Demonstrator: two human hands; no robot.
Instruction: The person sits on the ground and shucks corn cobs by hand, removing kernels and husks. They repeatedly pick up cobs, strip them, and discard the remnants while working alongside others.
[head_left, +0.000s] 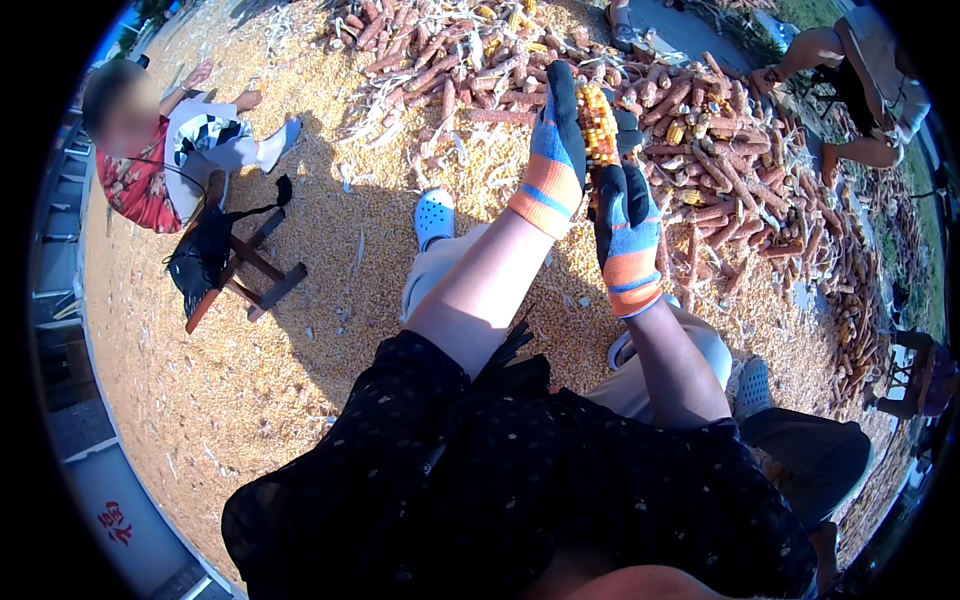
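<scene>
A partly shelled ear of corn (598, 124) is held upright between my two hands, with yellow kernels on much of it and a bare reddish strip lower down. My left hand (559, 142), in a blue and orange knit glove with black coating, grips its left side. From below, my right hand (628, 217), in a matching glove, holds the lower end of the ear. Dark gloved fingertips show at the ear's right side; which hand they belong to is hard to tell. Just beyond the hands lies a heap of reddish corncobs (720, 161), a few still bearing kernels.
Loose corn kernels (172, 360) cover the ground. At left a person (139, 172) sits near a wooden folding stool (255, 274) with a black bag (202, 255) on it. Another person's bare legs (810, 60) appear at upper right. Close on my right is someone's dark trouser leg (810, 457).
</scene>
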